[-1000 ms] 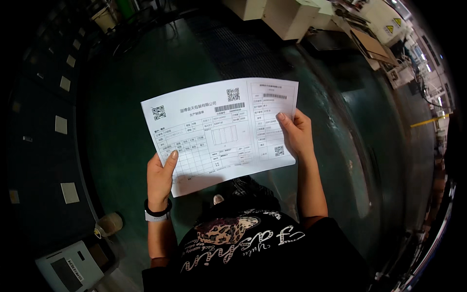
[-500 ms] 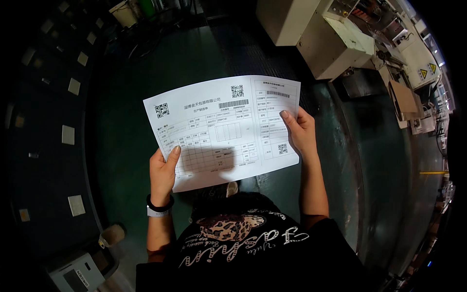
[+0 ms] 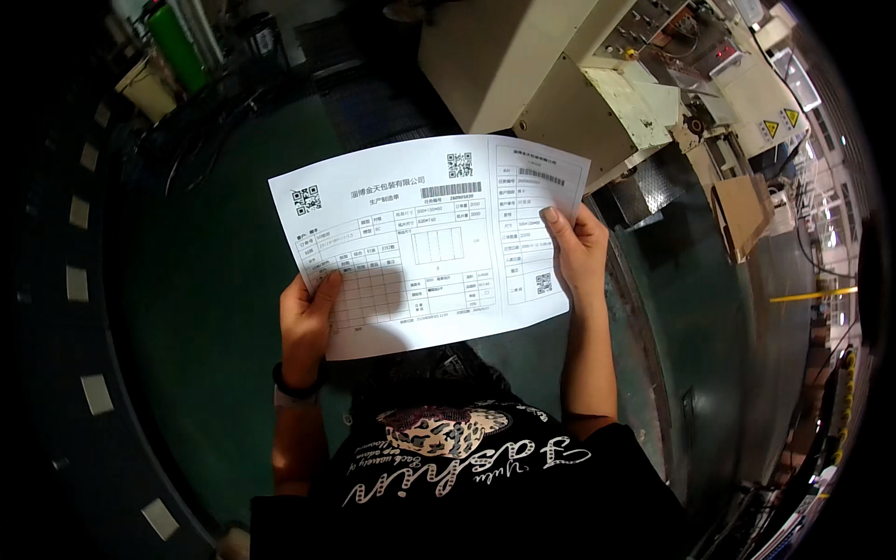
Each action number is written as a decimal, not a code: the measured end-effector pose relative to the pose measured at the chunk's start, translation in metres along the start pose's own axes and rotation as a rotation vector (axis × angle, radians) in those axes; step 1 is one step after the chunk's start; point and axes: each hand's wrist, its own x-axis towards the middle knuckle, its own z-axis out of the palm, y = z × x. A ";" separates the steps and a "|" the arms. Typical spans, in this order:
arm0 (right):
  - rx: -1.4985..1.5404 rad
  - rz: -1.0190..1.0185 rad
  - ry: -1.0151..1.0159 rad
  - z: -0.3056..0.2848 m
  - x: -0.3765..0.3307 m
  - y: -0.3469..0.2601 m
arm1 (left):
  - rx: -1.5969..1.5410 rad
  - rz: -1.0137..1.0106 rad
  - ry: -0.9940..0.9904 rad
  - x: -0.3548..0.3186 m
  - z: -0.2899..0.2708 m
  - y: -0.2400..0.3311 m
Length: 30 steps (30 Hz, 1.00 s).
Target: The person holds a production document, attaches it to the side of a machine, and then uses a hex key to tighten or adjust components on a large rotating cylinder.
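Note:
A white printed sheet of paper (image 3: 439, 257) is held up in front of my body, with tables, barcodes and square codes on it. My left hand (image 3: 306, 313) is closed on its lower left edge, thumb on top and fingers hidden underneath. At the right edge my right hand (image 3: 581, 250) pinches the sheet the same way, thumb over the printed side. The paper bows slightly between the hands, and a shadow falls over its lower left part. A black band (image 3: 297, 383) circles my left wrist.
Beige machinery (image 3: 607, 112) with warning labels stands at the far right, a brown cardboard piece (image 3: 742, 217) beside it. A green cylinder (image 3: 175, 45) and a pale bin (image 3: 147, 89) stand far left. Dark panels with pale squares (image 3: 96, 395) line the left side. A yellow bar (image 3: 812, 297) is at right.
The surroundings have shifted in view: the machinery sits further left and the green cylinder shows more. Both hands still hold the paper, which stays in nearly the same place.

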 end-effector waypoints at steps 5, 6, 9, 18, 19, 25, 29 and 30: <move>-0.087 0.035 0.026 -0.003 0.017 0.014 | 0.023 -0.045 0.019 0.015 0.006 -0.016; -0.115 0.041 0.044 0.001 0.012 0.016 | 0.025 -0.075 -0.009 0.016 0.000 -0.009; -0.042 0.023 0.048 0.012 0.011 0.007 | -0.017 -0.059 -0.027 0.019 -0.013 -0.004; -0.087 -0.013 0.076 0.006 0.017 0.013 | 0.025 0.004 0.050 0.019 -0.006 0.008; -0.081 -0.002 0.087 0.008 0.019 0.013 | 0.044 0.018 0.045 0.021 -0.007 0.009; -0.070 0.081 0.104 -0.006 0.018 0.010 | 0.081 -0.003 0.103 0.018 0.010 -0.004; -0.017 0.067 0.099 -0.013 0.010 0.009 | 0.048 0.014 0.092 0.012 0.008 -0.001; -0.030 0.069 0.093 -0.013 0.010 0.010 | -0.019 0.007 0.051 0.014 0.004 0.000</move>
